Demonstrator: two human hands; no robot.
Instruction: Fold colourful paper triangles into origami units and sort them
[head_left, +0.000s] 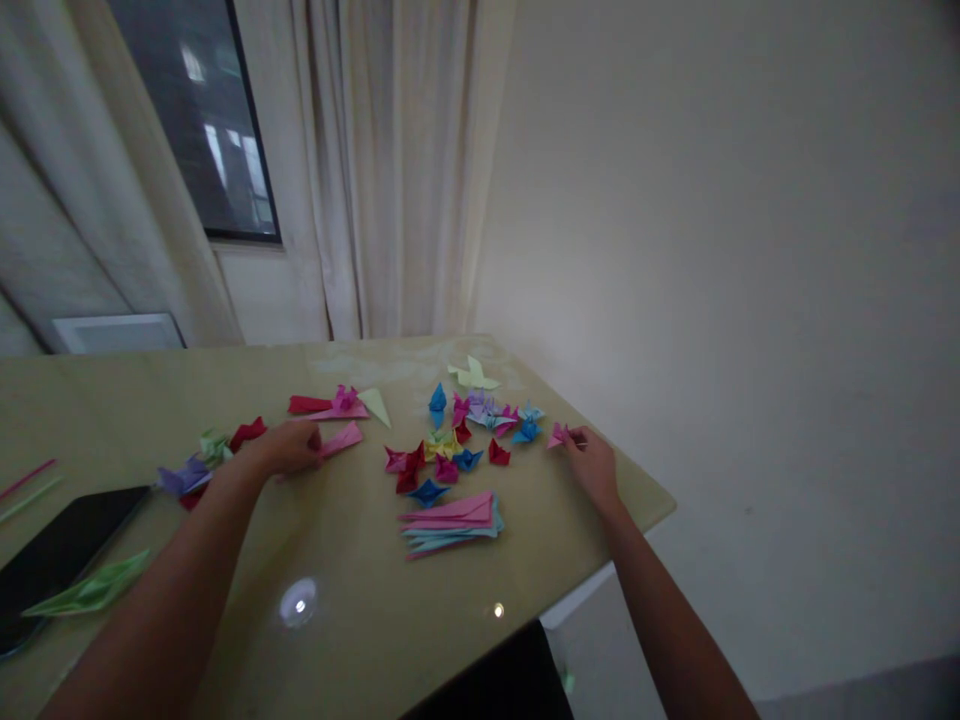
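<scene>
My left hand (292,447) is closed on the near end of a folded pink paper strip (343,439) at the left of the table. Out near the right edge, my right hand (592,462) pinches a small pink origami piece (557,435) between thumb and fingers. Between the hands lies a cluster of folded paper figures, among them a blue one (437,403), a dark red one (410,468) and a yellow one (441,446). Closer to me rests a stack of pink and light blue folded strips (454,515). A pale green folded piece (472,374) lies behind the cluster.
A black phone-like slab (67,540) and a green folded paper (90,588) lie at the left. Purple paper (184,477) sits beside my left forearm. The table (360,600) ends at a corner on the right, near the wall (712,300). Curtains (405,170) hang behind.
</scene>
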